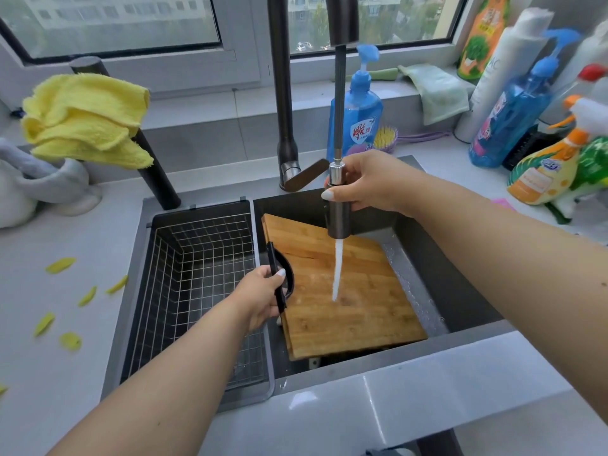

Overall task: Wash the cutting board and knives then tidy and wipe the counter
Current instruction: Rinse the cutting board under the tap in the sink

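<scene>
A wooden cutting board (pixel 348 291) lies tilted in the dark sink (pixel 460 284), its left edge raised. My left hand (pixel 260 297) grips the board's black handle (pixel 279 284) at that left edge. My right hand (pixel 368 182) holds the pull-out faucet sprayer (pixel 339 205) above the board. A stream of water (pixel 337 271) falls from the sprayer onto the board's middle. No knife is plainly in view.
A wire drying basket (pixel 197 284) fills the sink's left part. Yellow peel scraps (pixel 61 264) lie on the left counter. A yellow cloth (pixel 85 116) hangs on a dark post. A blue soap bottle (pixel 358 106), other cleaning bottles (pixel 513 113) and a green cloth (pixel 441 90) stand behind and right.
</scene>
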Demonstrator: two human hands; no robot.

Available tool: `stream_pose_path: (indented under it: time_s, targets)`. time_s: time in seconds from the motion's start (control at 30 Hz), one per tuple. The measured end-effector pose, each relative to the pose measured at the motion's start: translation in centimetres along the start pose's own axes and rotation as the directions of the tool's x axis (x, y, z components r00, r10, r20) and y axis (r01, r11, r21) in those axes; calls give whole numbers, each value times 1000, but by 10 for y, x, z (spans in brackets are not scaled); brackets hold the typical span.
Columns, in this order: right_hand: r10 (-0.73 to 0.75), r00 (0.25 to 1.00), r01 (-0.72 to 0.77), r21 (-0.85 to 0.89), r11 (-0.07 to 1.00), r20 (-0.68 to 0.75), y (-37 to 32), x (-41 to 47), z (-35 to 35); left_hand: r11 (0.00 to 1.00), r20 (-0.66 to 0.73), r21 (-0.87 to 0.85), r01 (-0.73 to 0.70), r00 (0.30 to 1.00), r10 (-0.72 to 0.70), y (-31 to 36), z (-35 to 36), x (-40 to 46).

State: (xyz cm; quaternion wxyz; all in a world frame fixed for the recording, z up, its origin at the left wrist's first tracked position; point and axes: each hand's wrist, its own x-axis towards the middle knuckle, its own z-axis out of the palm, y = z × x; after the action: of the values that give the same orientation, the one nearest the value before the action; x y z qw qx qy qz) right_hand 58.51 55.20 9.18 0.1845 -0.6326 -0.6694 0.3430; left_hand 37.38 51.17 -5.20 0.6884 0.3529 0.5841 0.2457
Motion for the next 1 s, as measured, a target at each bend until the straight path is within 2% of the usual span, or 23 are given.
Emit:
stream_pose_path:
  time_s: [0.17, 0.2, 0.3, 0.37, 0.47, 0.57, 0.7, 0.83, 0.93, 1.0]
  targets:
    - [-25, 994, -5, -288, 958, -103, 8, 3, -16, 1000, -4, -8, 0, 1000, 0, -1, 0, 2]
    - [-17, 996, -10, -284, 959, -92, 9, 4, -16, 1000, -10, -7, 1, 1000, -1, -1, 0, 2]
    - [19, 1000, -19, -57, 998, -2, 5, 8, -6, 1000, -19, -7, -2, 1000, 1, -2, 0, 4]
    - [-3, 1000, 3, 33, 999, 5, 0, 11, 7, 1000, -19, -6, -2, 1000, 2, -3, 0, 5]
    - [-78, 992, 79, 6, 997, -99, -2, 22, 21, 1000, -27, 14, 1, 1000, -1, -2, 1, 3]
    - [-102, 976, 87, -83, 993, -192, 1, 30, 18, 1000, -36, 20, 2, 999, -1, -3, 0, 5]
    - [-77, 988, 54, -170, 984, -134, 2, 33, 5, 1000, -34, 15, 1, 999, -1, -3, 1, 4]
    - [-52, 997, 52, -15, 999, -53, -7, 33, 12, 1000, -36, 25, 5, 999, -4, -3, -1, 5]
    - [-93, 992, 102, 103, 989, -87, -11, 37, 25, 1000, -39, 27, 1, 999, 0, -2, 0, 3]
    - [-116, 987, 129, 114, 985, -111, -10, 40, 27, 1000, -45, 20, 4, 999, -3, -1, 2, 1]
